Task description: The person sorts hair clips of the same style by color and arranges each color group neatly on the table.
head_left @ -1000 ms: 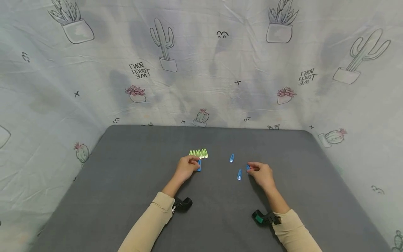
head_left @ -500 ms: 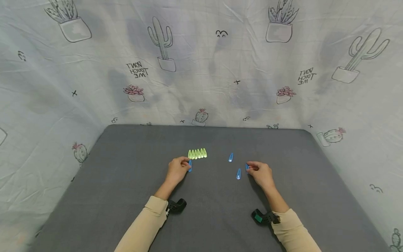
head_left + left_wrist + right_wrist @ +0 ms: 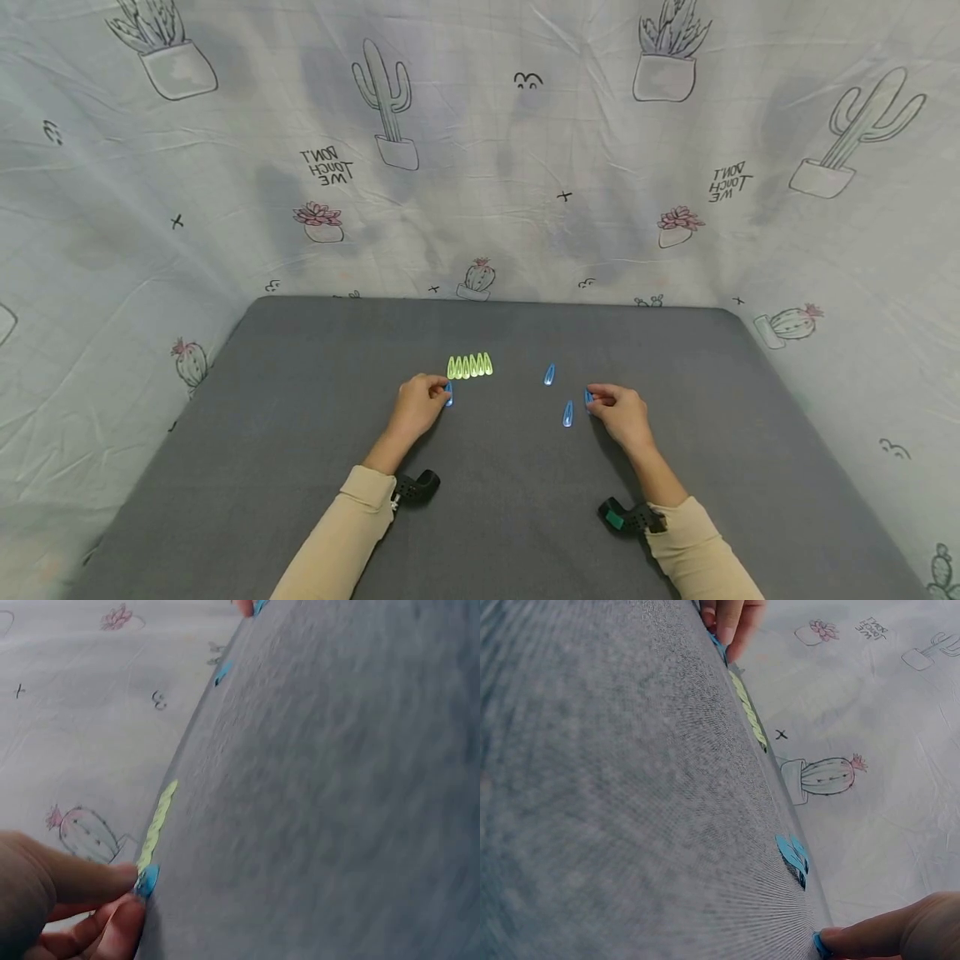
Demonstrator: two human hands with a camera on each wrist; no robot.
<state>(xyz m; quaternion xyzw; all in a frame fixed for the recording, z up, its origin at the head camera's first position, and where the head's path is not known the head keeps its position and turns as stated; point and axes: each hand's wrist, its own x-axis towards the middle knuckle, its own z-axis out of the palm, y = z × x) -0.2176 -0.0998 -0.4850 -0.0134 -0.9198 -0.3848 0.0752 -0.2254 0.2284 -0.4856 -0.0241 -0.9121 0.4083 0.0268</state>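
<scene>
Between thumb and fingers my left hand (image 3: 418, 407) pinches a blue snap hair clip (image 3: 150, 880), just in front of the left end of a row of yellow-green hair clips (image 3: 470, 366). Those several clips lie side by side, close together. Over to the right, my right hand (image 3: 621, 413) pinches another blue hair clip (image 3: 821, 944), partly covered by the fingers. Two more blue clips lie loose left of that hand: a farther one (image 3: 550, 374) and a nearer one (image 3: 567, 414).
Everything lies on a grey cloth-covered table (image 3: 510, 517). Behind it and at both sides hangs a pale curtain (image 3: 465, 208) printed with cacti. Each wrist wears a black camera band; the left band (image 3: 417, 488) sits just above the table.
My left hand has moved left with its blue clip, from under the row's right part to its left end, uncovering the whole row. My right hand stays nearly still.
</scene>
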